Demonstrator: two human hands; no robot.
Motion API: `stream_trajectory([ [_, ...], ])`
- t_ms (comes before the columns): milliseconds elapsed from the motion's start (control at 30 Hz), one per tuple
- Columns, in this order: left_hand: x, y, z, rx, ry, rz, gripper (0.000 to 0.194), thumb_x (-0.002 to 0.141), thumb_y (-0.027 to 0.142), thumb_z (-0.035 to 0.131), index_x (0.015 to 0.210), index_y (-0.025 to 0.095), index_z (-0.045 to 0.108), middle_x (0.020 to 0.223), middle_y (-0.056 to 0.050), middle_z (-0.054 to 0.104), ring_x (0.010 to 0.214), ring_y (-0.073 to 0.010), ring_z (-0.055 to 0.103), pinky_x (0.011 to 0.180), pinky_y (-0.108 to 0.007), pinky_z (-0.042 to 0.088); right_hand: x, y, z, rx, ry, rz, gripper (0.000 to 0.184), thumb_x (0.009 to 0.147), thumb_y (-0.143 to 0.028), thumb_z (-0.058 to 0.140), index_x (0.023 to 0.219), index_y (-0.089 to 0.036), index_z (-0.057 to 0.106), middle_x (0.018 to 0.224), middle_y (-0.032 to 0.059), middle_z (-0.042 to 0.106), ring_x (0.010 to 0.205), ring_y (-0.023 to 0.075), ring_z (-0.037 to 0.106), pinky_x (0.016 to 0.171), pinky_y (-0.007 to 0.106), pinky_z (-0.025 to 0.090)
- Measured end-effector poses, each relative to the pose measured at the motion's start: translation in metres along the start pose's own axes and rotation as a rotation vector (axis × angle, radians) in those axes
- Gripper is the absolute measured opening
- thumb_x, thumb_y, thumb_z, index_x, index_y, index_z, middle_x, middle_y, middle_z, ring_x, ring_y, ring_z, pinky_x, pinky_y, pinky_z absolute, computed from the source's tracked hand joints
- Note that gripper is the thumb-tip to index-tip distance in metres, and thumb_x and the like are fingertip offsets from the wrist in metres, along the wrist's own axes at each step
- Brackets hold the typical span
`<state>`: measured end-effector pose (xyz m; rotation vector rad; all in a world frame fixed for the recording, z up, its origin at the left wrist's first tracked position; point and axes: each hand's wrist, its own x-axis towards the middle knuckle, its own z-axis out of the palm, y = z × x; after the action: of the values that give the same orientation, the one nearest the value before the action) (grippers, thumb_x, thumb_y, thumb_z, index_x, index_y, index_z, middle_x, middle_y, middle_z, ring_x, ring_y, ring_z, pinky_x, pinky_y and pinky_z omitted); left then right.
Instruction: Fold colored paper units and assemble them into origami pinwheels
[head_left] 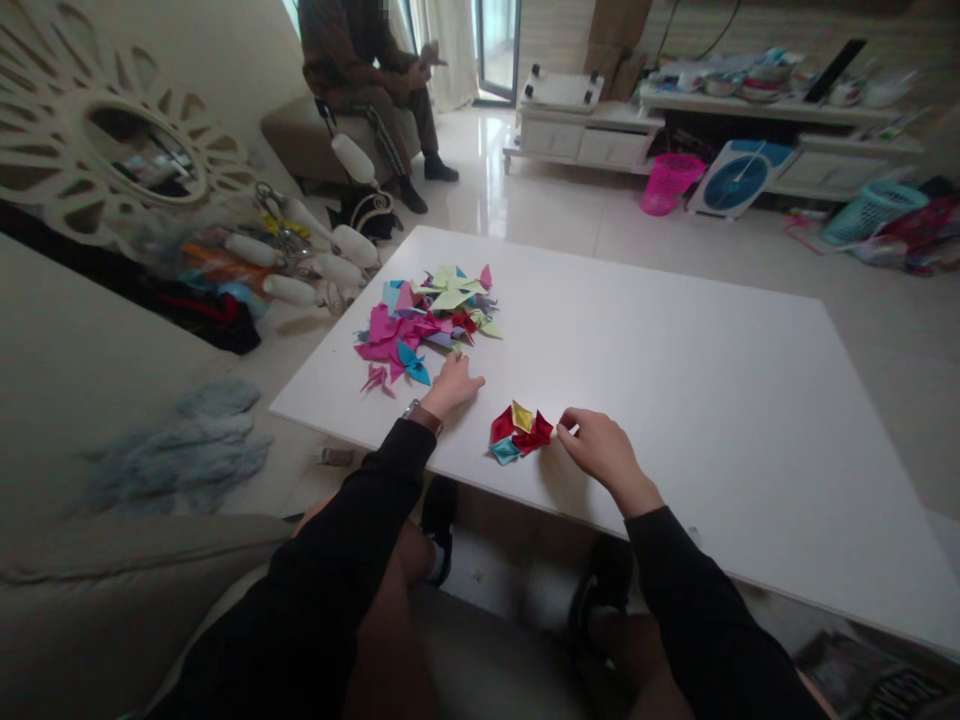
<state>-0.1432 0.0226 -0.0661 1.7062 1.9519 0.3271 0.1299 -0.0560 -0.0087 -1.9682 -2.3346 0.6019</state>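
Note:
A pile of folded coloured paper pieces (pixel 427 320), pink, blue, green and red, lies on the white table (pixel 675 400) at its left end. My left hand (pixel 452 385) rests on the table beside the pile's near edge, fingers stretched toward it, holding nothing. A small joined cluster of red, yellow and teal folded pieces (pixel 519 433) lies near the table's front edge. My right hand (pixel 596 445) sits just right of that cluster with its fingers curled in, fingertips close to the red piece. I cannot tell if they touch it.
A person sits on a low seat (pixel 300 140) at the back left. A white ornate mirror (pixel 127 160) and a cluttered heap (pixel 285 260) lie left of the table. A pink bin (pixel 667 180), a fan (pixel 739 180) and a white shelf unit (pixel 750 120) stand behind.

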Motion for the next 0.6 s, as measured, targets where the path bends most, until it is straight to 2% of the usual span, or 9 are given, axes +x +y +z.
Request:
stream_trajectory([
  [133,0.003,0.000,-0.003,-0.028,-0.003,-0.042,0.046,0.084,0.034,0.059,0.120,0.006,0.059,0.146,-0.023,0.043,0.136,-0.0315,0.050,0.118,-0.034,0.036,-0.001,0.001,-0.002,0.005,0.018,0.006,0.025,0.094,-0.036,0.051,0.093,-0.025,0.073,0.096,0.0057,0.076,0.082,0.0203,0.065,0.064,0.029,0.033],
  [267,0.009,-0.003,-0.010,-0.048,-0.018,-0.094,0.036,0.084,0.036,0.058,0.108,0.009,0.062,0.128,-0.021,0.055,0.133,-0.0334,0.047,0.112,-0.035,0.040,-0.001,0.001,-0.002,0.018,0.022,0.002,0.024,0.093,-0.036,0.051,0.093,-0.025,0.073,0.096,0.0054,0.076,0.082,0.0207,0.065,0.064,0.029,0.033],
  [367,0.013,-0.007,-0.012,-0.080,0.004,-0.079,0.031,0.080,0.035,0.060,0.101,0.012,0.063,0.115,-0.017,0.060,0.130,-0.0333,0.047,0.111,-0.037,0.040,0.000,0.000,-0.001,0.018,0.021,-0.003,0.024,0.093,-0.035,0.052,0.092,-0.024,0.073,0.095,0.0060,0.076,0.081,0.0202,0.065,0.064,0.029,0.033],
  [467,0.012,-0.007,-0.013,-0.098,0.005,-0.044,0.028,0.080,0.034,0.058,0.100,0.014,0.062,0.112,-0.016,0.062,0.127,-0.0322,0.050,0.110,-0.038,0.040,0.000,0.000,0.000,0.017,0.020,-0.003,0.025,0.094,-0.037,0.052,0.091,-0.024,0.073,0.094,0.0067,0.076,0.079,0.0201,0.064,0.064,0.029,0.033],
  [600,0.009,-0.003,-0.016,-0.082,-0.003,-0.068,0.021,0.083,0.035,0.057,0.088,0.015,0.060,0.108,-0.017,0.062,0.124,-0.0335,0.051,0.107,-0.039,0.041,0.001,0.001,0.002,0.013,0.025,-0.002,0.025,0.094,-0.038,0.052,0.090,-0.024,0.072,0.093,0.0067,0.076,0.078,0.0203,0.064,0.062,0.029,0.032],
])
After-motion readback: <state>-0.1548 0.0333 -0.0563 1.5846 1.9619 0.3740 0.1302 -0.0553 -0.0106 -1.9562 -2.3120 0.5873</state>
